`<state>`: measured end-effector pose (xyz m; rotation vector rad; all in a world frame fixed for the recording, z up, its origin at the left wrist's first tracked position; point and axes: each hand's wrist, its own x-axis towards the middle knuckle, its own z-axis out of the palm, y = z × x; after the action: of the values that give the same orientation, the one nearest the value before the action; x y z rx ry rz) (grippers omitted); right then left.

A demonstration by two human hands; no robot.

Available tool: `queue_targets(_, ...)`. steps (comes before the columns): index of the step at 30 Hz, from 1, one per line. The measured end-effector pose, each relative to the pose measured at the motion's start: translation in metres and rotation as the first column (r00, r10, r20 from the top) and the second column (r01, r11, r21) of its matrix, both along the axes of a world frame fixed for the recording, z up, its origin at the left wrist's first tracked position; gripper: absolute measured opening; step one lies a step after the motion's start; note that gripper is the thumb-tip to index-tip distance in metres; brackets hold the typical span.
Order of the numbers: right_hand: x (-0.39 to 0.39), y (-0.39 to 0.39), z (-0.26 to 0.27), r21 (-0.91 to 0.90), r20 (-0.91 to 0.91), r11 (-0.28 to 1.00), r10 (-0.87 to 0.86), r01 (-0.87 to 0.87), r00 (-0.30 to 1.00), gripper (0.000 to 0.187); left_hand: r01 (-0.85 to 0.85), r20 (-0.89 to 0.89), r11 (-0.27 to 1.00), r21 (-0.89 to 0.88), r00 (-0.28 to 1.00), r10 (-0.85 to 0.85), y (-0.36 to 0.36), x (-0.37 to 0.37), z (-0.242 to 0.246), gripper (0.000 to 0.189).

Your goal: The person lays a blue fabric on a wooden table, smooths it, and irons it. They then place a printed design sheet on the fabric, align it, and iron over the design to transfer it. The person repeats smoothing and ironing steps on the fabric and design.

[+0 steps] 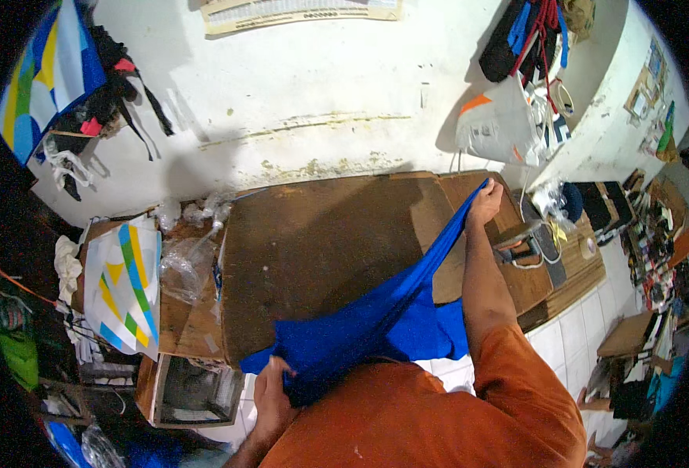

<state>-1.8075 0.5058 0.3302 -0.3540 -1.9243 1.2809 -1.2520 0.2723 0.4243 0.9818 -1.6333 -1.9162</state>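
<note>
A blue cloth [373, 310] is stretched slantwise between my two hands, over the front edge of a brown-topped table [321, 245]. My right hand [486, 203] grips its narrow gathered end, raised above the table's right part. Down at the near left, my left hand [274, 380] pinches the cloth by its lower left edge. A looser flap of the cloth hangs beside my right forearm. Where the cloth meets my body, its lower part is hidden by my orange shirt.
An electric iron [517, 254] with a pale cord rests at the table's right end. Left of the brown top lie clear plastic bags [186, 269] and a patterned white, blue and yellow sheet [123, 286]. An open drawer [195, 392] juts out below. Bags [496, 123] hang on the wall.
</note>
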Motion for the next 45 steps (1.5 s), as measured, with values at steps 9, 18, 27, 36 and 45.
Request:
queue_targets(9,-0.008,0.03,-0.018,0.153,-0.078,0.986,0.082,-0.069,0.994,0.031,0.233,0.058,0.972,-0.026,0.971,-0.232,0.004,0.069,0.063,0.054)
queue_targets(18,0.001,0.022,-0.023,0.244,0.088,0.954,0.159,-0.176,0.983,0.026,0.138,0.204,0.985,-0.106,0.972,-0.114,-0.021,0.085,0.068,0.052)
queue_targets(27,0.021,-0.022,-0.074,0.282,0.296,0.872,0.317,-0.4,0.901,0.035,-0.115,-0.098,0.945,0.307,0.984,0.152,-0.132,-0.021,-0.005,0.038)
queue_targets(36,0.034,-0.087,-0.164,-0.222,0.585,0.816,0.549,-0.534,0.597,0.062,0.011,0.419,0.836,-0.549,0.869,0.264,-0.243,-0.155,-0.235,0.067)
queue_targets(45,0.106,-0.058,-0.146,0.115,0.799,0.669,0.376,-0.734,0.468,0.045,0.03,0.518,0.832,-0.553,0.795,0.315,-0.18,-0.12,-0.244,0.054)
